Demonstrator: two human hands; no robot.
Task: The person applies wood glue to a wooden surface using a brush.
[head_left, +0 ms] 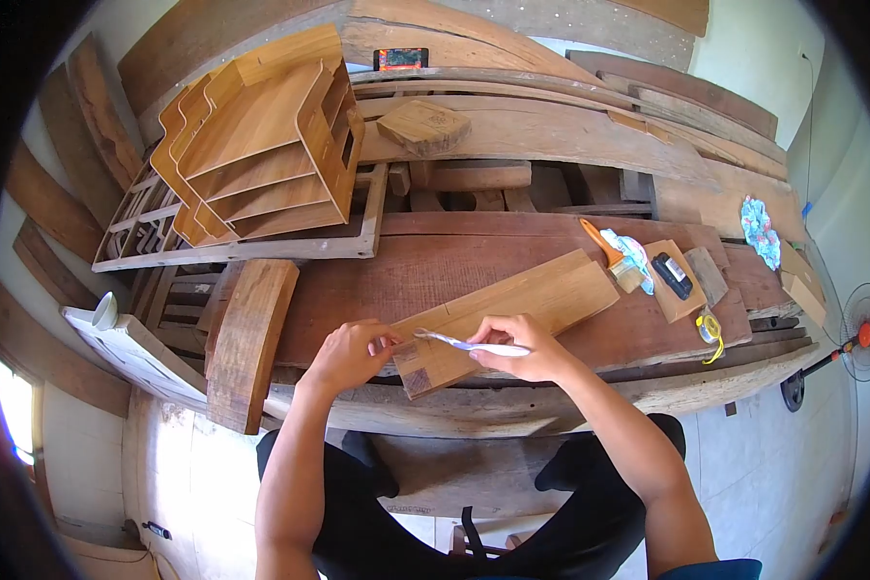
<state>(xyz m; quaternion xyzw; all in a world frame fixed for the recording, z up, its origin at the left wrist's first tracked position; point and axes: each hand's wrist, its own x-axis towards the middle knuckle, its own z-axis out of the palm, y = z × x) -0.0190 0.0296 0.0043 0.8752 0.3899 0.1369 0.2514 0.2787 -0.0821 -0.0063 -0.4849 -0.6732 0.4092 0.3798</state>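
Left hand [348,353] holds down the near end of the plank [536,295]. Right hand [524,346] grips a thin white tool [454,341], tip laid on that end.

This looks like scraping or spreading; a stroke calls for a steady plank.

1 brush [614,259] lies past the plank's far end, a rack [261,145] well beyond it.

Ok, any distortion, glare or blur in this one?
Head view: heavy fisheye bends the planks, corners black; window glare blows out lower left; even daylight, soft shadows; left hand, right hand, its white tool and the board are sharp.
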